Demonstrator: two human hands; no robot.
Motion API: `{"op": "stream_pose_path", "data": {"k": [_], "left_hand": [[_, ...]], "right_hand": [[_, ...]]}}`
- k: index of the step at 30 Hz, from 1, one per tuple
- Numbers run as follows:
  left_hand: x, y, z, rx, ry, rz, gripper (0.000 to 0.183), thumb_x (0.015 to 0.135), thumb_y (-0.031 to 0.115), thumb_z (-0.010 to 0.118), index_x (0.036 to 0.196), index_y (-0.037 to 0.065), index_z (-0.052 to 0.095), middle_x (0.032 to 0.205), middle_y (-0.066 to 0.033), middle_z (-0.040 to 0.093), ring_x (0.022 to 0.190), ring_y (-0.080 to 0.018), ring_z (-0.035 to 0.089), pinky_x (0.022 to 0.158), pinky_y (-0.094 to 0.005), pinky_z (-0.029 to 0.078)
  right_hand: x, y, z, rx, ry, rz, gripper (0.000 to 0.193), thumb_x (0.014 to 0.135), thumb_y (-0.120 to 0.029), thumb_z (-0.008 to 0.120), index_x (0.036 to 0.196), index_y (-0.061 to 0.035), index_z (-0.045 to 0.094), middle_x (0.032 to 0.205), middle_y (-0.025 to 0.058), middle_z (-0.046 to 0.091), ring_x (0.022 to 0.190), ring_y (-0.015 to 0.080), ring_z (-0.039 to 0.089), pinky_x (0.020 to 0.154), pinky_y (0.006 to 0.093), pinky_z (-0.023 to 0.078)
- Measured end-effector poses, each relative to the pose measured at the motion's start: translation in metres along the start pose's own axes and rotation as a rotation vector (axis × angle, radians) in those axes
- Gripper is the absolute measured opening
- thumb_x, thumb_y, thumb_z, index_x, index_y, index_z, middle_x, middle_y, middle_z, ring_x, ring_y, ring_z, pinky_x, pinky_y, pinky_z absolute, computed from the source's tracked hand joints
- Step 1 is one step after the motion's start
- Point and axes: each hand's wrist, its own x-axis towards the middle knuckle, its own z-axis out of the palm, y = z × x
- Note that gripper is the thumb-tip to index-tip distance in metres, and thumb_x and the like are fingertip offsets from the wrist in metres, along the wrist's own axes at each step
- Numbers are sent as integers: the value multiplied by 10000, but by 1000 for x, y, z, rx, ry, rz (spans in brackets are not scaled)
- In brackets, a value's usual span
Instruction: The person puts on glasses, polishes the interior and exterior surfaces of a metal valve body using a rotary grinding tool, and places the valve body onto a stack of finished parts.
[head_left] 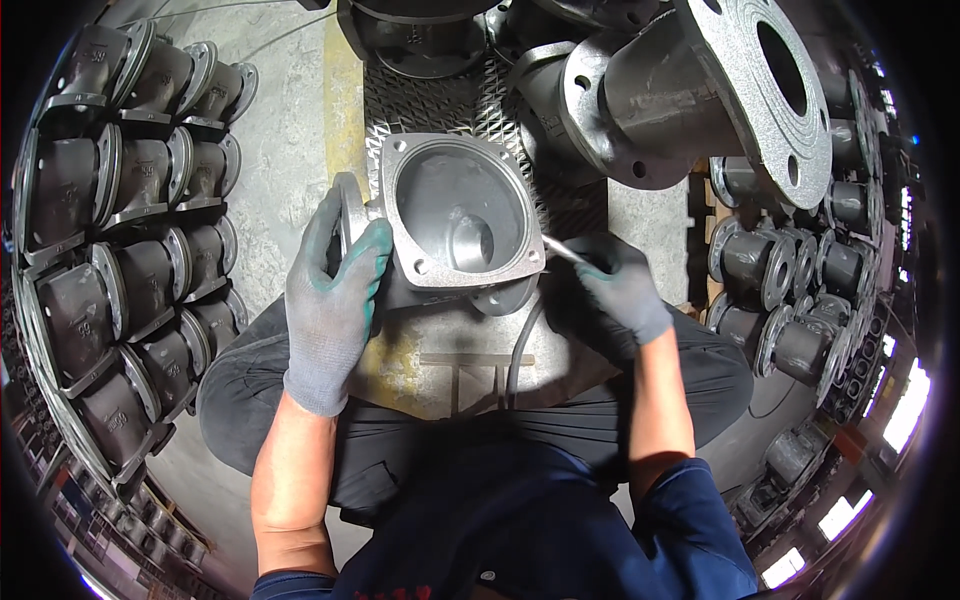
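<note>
In the head view, we have the flanged valve-body casting (455, 280) between our gloved hands, mouth up, presumably so we see inside: its cavity shows bare wall and a round port. Our left hand (332, 275) grips its side flange (349, 198), seemingly to steady it. Our right hand (622, 288) holds a slim metal tool (566, 251), tip at or just beside the casting's right corner.

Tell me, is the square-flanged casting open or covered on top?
Open: the view looks down into the hollow casting, with nothing covering it.
</note>
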Motion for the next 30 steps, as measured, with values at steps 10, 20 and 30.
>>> {"op": "stream_pose_path", "data": {"k": [10,20,30], "left_hand": [[5,-9,-6,138,-27,96,715,1049,180,751,1669,-47,476,1106,-40,717,797,-34,568,700,-209,502],[6,-8,-7,127,-35,116,753,1022,167,742,1674,-72,452,1188,-83,762,880,-62,641,774,-226,547],[9,-8,-7,135,-30,126,756,1022,187,753,1665,-82,461,1132,-62,759,842,-52,617,743,-217,528]], "right_hand": [[16,-112,-31,-29,-37,-310,436,979,46,685,1409,-22,712,1250,129,762,1131,186,717,1041,321,545],[65,-101,-8,-131,-78,-357,468,964,38,704,1428,-24,705,1351,186,729,1253,312,720,1099,389,562],[72,-107,-11,-110,-138,-349,393,997,26,704,1388,-2,713,1292,167,744,1188,258,737,1064,367,574]]}}
